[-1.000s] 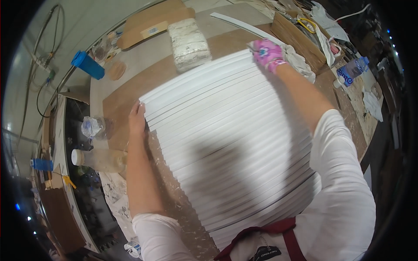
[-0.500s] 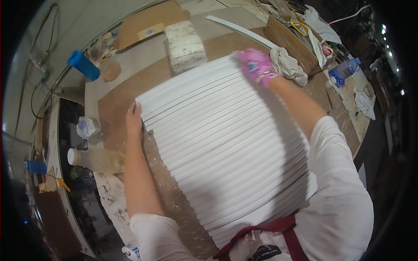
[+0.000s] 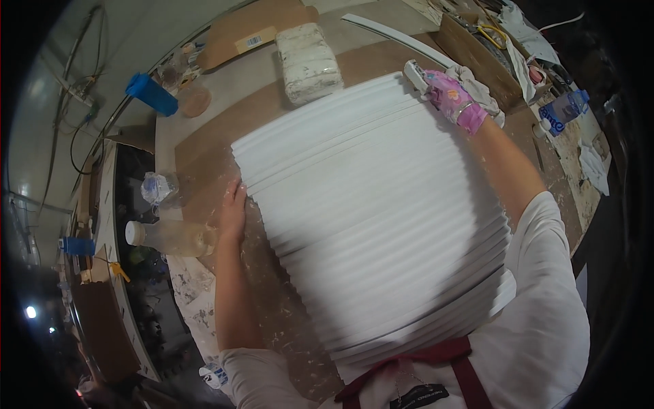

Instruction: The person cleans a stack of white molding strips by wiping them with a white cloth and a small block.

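Note:
Long white strips lie side by side in a wide, ridged layer across the table in front of me. My left hand is bare, its fingers stretched against the strips' left ends, a little below the far left corner. On my right hand is a pink flowered glove. Its fingers are closed round a small pale block at the far right corner of the layer. I cannot tell the block's exact kind. A crumpled off-white cloth lies just beyond the gloved hand.
Beyond the strips sits a plastic-wrapped white block, with a cardboard piece behind it. A single white strip and a box of tools are far right. Bottles and a blue cup stand left; another bottle lies right.
My right hand has moved to the right, over the strips' far right corner, and the pale block now shows in it. My left hand has slid nearer along the left ends.

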Tool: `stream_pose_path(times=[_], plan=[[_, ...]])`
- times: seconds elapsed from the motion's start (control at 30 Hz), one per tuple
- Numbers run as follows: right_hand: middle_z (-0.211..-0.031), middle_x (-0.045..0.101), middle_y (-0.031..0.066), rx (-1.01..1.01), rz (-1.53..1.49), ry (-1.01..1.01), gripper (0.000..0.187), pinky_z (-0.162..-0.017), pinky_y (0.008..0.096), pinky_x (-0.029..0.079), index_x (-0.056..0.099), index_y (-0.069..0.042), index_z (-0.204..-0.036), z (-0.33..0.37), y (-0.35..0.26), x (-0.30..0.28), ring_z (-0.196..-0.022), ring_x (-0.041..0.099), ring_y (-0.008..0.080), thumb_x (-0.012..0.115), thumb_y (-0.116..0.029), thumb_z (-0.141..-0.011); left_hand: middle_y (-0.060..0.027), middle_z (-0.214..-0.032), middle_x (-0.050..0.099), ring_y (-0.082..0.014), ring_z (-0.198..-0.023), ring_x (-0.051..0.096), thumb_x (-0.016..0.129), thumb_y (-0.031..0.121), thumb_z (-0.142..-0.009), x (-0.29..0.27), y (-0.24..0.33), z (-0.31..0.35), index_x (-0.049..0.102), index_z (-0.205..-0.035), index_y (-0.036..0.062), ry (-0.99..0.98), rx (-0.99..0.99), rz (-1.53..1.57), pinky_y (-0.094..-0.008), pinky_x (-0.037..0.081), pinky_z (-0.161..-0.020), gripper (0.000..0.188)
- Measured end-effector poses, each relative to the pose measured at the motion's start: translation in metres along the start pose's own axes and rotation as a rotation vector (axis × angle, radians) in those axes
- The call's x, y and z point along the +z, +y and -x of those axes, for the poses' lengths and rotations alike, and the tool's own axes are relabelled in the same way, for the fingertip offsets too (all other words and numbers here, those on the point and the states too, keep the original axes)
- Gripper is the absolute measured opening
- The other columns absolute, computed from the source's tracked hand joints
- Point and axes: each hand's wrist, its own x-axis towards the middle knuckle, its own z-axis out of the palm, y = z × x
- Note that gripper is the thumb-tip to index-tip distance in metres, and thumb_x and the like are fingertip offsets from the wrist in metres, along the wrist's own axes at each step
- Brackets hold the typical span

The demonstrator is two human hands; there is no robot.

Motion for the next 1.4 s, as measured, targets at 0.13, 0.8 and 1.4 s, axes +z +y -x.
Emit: stream_pose_path(times=[0.13,0.8,1.4], plan=[[-0.112,0.062,0.0042,0.324,-0.479,0.089,0.038,-0.085,0.0257,0.050,0.059,-0.003,-0.126,0.001,-0.021,0.001,-0.097,0.058,0.0122,0.061,-0.024,-0.095,-0.0183,-0.142,0.051,-0.0296,-0.133,0.046,0.051,0.027,-0.100,0.000,-0.002,-0.008,0.051,-0.139,0.0021,-0.053,0.072,0.175,-0.0360,0.032,-0.111,0.047],[-0.109,0.067,0.0040,0.437,-0.684,0.561,0.041,-0.081,0.0274,0.050,0.063,-0.006,-0.124,-0.016,-0.017,0.032,-0.095,0.060,0.0133,0.068,-0.029,-0.090,-0.0023,-0.102,0.062,-0.0091,-0.086,0.055,0.058,0.024,-0.099,0.011,0.006,-0.013,0.061,-0.122,0.0016,0.087,-0.191,0.406,-0.0234,0.045,-0.074,0.032],[-0.087,0.062,0.0115,-0.258,1.018,-0.349,0.024,-0.070,0.0425,0.048,0.061,-0.020,-0.106,-0.018,-0.257,0.231,-0.078,0.063,0.0292,0.061,-0.026,-0.083,-0.0120,-0.117,0.066,-0.0146,-0.102,0.060,0.065,0.008,-0.089,0.014,-0.001,0.009,0.045,-0.142,-0.0013,-0.039,-0.025,0.258,-0.0274,0.047,-0.091,0.057]])
